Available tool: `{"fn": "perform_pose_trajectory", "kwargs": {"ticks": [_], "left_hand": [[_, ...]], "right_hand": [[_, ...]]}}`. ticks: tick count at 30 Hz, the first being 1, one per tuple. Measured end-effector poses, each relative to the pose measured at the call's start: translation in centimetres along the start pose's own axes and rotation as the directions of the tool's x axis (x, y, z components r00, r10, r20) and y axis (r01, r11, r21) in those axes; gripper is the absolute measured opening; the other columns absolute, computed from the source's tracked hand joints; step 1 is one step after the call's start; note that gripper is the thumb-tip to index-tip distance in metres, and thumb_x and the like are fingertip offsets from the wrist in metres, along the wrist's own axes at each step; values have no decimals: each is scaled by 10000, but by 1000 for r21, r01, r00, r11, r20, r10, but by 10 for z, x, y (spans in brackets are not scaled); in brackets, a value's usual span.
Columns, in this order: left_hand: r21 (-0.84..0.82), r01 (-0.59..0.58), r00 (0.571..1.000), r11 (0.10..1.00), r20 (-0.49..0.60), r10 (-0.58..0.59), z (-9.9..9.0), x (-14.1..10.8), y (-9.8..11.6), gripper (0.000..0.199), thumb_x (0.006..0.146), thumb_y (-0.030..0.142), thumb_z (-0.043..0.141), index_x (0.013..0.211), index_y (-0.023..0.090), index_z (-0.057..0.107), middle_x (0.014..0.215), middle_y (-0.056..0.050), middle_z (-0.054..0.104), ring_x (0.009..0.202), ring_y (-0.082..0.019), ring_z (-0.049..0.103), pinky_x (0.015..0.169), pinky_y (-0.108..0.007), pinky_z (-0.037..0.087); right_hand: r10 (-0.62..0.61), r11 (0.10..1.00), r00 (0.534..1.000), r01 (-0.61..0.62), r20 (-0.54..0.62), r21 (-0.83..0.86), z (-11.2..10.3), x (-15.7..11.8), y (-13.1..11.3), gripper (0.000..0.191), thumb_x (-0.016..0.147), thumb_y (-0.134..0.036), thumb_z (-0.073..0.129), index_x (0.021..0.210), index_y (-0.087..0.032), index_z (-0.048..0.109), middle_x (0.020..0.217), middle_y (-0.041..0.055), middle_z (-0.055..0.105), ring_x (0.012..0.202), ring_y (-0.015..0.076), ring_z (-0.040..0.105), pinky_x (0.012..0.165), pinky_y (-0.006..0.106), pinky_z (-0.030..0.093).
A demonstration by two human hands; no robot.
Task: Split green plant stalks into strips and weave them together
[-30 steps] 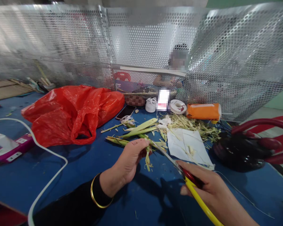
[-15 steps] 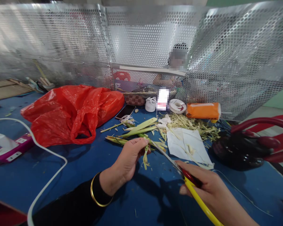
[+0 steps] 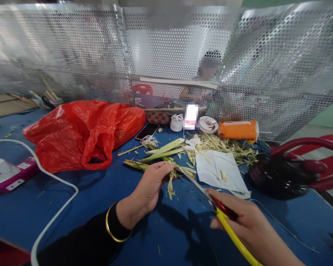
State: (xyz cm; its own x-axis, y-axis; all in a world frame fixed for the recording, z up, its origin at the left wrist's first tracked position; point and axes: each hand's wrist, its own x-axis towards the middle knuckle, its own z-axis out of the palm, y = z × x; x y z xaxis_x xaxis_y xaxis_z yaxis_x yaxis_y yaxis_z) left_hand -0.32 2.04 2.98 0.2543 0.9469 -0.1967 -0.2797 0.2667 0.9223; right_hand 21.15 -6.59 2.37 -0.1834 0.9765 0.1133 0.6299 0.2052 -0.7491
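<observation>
My left hand is closed in a pinch on a small woven piece of pale green plant strips, whose loose ends hang below the fingertips. In my right hand is a pair of scissors with yellow and red handles. The blades point up and left, their tips close by the pinched piece; whether they touch it I cannot tell. Just behind the left fingertips lie long pale green leaves that look like husk. A white sheet of paper with scraps on it is beyond the scissors.
Dry shreds are heaped behind the paper. A red plastic bag, a phone, a tape roll and an orange packet line the back. A dark pot-like object stands right; a white cable curves left.
</observation>
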Motion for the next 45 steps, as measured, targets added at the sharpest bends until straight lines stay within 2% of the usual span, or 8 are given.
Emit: {"fn": "perform_pose_trajectory", "kwargs": {"ticks": [10,14,18,25,31,37,41,45], "left_hand": [[-34,20,1000,999,-16,-21,1,0,0,186,688,312,660,606,148,628,595,3,572,598,-109,499,612,-227,388],[-74,10,1000,997,-9,-11,-1,1,0,171,692,297,684,636,140,648,615,0,595,625,-110,531,660,-229,419],[-130,44,998,990,46,-38,-5,3,3,184,676,309,764,693,153,668,685,11,618,668,-107,552,704,-235,440],[-57,102,991,993,93,-96,-2,4,16,224,640,341,818,754,185,703,729,7,633,701,-125,575,671,-242,431],[142,-26,992,989,125,9,20,12,43,256,601,335,823,713,148,691,666,2,611,644,-119,545,646,-250,406],[223,-208,963,952,216,160,40,23,66,222,611,323,798,660,142,679,605,20,573,587,-95,465,630,-251,365],[260,-227,955,938,249,162,35,32,61,199,639,321,774,654,143,687,605,21,563,588,-99,452,616,-247,351],[283,-176,963,943,248,105,27,43,48,202,653,342,764,686,151,706,608,12,578,586,-112,471,601,-245,349]], "right_hand": [[-15,999,1000,14,-19,-46,3,0,4,440,738,-291,700,1174,-235,699,886,31,764,820,223,709,663,226,573],[85,989,978,-105,-188,-101,-2,0,15,459,726,-394,704,1135,-186,718,978,61,771,817,251,727,688,256,582],[71,926,942,-186,-329,-330,-12,3,30,469,778,-446,632,1174,-201,681,1033,86,761,859,284,729,680,294,577],[29,820,996,-70,-80,-568,-4,6,25,330,761,-258,579,1070,-258,693,878,60,774,735,273,729,571,297,507],[84,758,996,-38,39,-651,3,3,10,532,676,-91,545,1183,-212,651,927,119,759,798,278,727,605,296,499],[67,668,995,14,79,-744,-27,29,-24,124,728,-212,615,666,-178,718,647,123,728,637,303,711,535,325,468],[-227,895,955,128,-189,-428,-41,66,-43,150,848,-233,550,882,-199,692,842,71,733,711,203,683,645,308,513],[-239,971,906,229,-348,-70,-24,89,-37,92,853,-261,577,838,-199,643,756,25,689,645,154,627,598,254,509]]}}
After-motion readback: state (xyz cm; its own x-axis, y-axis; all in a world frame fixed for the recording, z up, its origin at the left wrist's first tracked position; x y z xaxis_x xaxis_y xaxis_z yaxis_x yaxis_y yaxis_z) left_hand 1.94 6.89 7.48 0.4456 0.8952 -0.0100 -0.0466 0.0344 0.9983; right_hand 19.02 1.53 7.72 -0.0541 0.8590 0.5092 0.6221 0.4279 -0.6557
